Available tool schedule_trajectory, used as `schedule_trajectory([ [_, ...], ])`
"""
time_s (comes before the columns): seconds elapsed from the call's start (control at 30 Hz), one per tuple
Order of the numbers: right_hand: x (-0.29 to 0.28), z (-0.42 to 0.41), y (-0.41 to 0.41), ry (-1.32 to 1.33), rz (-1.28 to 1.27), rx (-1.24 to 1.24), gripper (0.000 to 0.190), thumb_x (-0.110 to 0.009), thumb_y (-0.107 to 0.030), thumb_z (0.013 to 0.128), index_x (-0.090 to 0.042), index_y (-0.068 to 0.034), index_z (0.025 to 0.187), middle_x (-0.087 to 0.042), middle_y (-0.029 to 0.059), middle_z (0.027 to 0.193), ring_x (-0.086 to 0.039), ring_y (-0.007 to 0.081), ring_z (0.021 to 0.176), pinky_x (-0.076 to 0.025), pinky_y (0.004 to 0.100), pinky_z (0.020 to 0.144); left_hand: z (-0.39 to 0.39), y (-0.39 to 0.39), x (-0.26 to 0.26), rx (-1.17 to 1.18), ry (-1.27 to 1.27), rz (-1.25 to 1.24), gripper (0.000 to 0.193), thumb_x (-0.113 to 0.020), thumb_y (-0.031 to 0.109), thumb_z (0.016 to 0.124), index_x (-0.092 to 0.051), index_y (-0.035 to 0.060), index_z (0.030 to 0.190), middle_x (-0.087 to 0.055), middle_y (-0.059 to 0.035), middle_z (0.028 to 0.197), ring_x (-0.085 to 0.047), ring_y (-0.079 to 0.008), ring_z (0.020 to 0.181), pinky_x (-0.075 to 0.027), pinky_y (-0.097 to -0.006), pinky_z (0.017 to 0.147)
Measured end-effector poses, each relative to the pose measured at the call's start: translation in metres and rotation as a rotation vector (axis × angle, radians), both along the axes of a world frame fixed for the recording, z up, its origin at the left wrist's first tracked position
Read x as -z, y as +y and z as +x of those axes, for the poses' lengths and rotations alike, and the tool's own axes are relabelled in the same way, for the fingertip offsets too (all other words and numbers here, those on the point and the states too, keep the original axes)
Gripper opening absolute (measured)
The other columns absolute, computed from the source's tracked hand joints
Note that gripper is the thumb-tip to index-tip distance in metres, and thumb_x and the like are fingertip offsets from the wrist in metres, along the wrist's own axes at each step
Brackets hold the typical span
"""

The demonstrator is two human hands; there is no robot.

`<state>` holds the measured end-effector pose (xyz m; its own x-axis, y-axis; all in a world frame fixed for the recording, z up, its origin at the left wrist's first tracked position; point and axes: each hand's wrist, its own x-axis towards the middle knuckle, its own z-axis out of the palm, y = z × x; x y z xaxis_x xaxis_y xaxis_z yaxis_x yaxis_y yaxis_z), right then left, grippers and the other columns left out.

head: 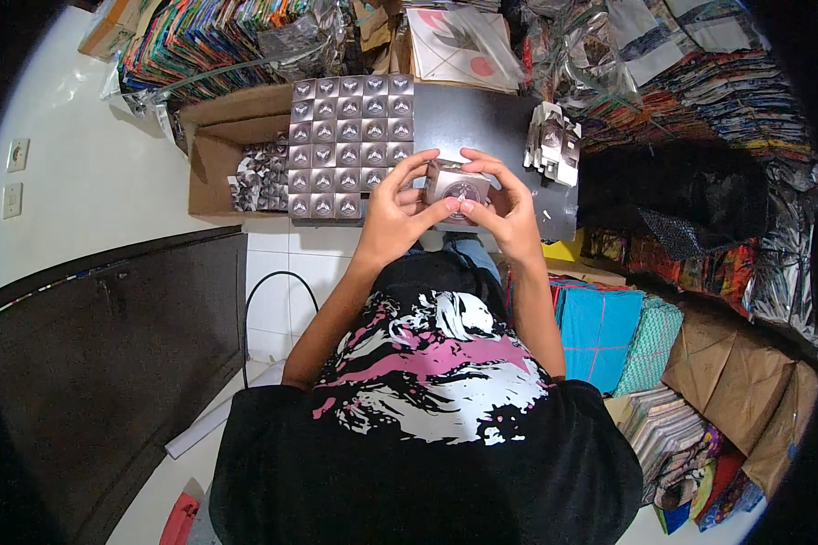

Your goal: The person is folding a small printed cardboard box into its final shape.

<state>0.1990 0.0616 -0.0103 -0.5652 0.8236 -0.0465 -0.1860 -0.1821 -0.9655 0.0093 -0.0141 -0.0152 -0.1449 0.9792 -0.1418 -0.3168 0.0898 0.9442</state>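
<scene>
Between my two hands is a small brownish-grey printed paperboard box, held over the front part of a black tabletop. My left hand grips its left side and my right hand its right side, with both thumbs meeting on the printed emblem. Just left of my hands, matching small boxes stand in close rows, emblems facing up. The front row ends near my left wrist. At the right of the tabletop lies a pile of flattened box blanks with white flaps.
An open cardboard carton at the left holds many small printed boxes or pieces. Stacked folded bags or sheets line the back. More stacks and turquoise bundles crowd the right. A black cable loop rises at the left.
</scene>
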Motion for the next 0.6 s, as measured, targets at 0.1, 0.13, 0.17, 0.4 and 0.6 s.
schedule_trajectory([
  [0.1, 0.005, 0.003, 0.000, 0.001, -0.046, 0.003, 0.047, -0.084, 0.003, 0.086, -0.067, -0.003, 0.130, -0.050, 0.0135, 0.155, -0.063, 0.0222, 0.128, -0.056, 0.0347, 0.106, -0.001, 0.001, 0.002, 0.013, 0.010, 0.044, 0.072, -0.085, 0.002, 0.090, -0.050, -0.0011, 0.152, -0.061, -0.0173, 0.138, -0.072, -0.0218, 0.112, -0.063, -0.0295, 0.091],
  [0.13, 0.007, 0.002, 0.000, 0.007, -0.033, 0.007, 0.047, -0.083, 0.003, 0.086, -0.067, -0.003, 0.130, -0.051, 0.0135, 0.155, -0.063, 0.0218, 0.127, -0.056, 0.0344, 0.106, -0.002, 0.001, 0.006, 0.023, -0.011, 0.036, 0.072, -0.085, 0.002, 0.089, -0.050, -0.0010, 0.153, -0.061, -0.0180, 0.139, -0.072, -0.0219, 0.112, -0.063, -0.0295, 0.091],
  [0.17, 0.008, 0.001, -0.001, 0.012, -0.020, 0.011, 0.046, -0.083, 0.003, 0.087, -0.067, -0.003, 0.129, -0.051, 0.0135, 0.155, -0.063, 0.0214, 0.127, -0.056, 0.0340, 0.106, -0.002, 0.002, 0.007, 0.033, -0.032, 0.028, 0.073, -0.086, 0.002, 0.089, -0.050, -0.0009, 0.153, -0.060, -0.0187, 0.140, -0.072, -0.0220, 0.112, -0.063, -0.0296, 0.091],
  [0.4, 0.015, 0.001, -0.001, -0.010, 0.034, 0.013, 0.047, -0.081, -0.003, 0.089, -0.065, -0.004, 0.133, -0.055, 0.0147, 0.154, -0.060, 0.0214, 0.130, -0.055, 0.0365, 0.104, 0.000, 0.001, 0.002, 0.023, 0.035, 0.008, 0.072, -0.087, 0.005, 0.088, -0.052, -0.0015, 0.150, -0.064, -0.0183, 0.136, -0.074, -0.0204, 0.108, -0.063, -0.0294, 0.089],
  [0.6, 0.019, -0.006, -0.010, 0.110, -0.195, 0.059, 0.077, -0.089, -0.021, 0.089, -0.049, -0.008, 0.154, -0.048, 0.0153, 0.154, -0.049, 0.0232, 0.142, -0.043, 0.0421, 0.120, 0.005, 0.005, -0.008, -0.317, 0.867, 0.108, 0.099, -0.100, 0.035, 0.066, -0.057, 0.0035, 0.149, -0.070, -0.0210, 0.133, -0.071, -0.0375, 0.118, -0.057, -0.0448, 0.101],
])
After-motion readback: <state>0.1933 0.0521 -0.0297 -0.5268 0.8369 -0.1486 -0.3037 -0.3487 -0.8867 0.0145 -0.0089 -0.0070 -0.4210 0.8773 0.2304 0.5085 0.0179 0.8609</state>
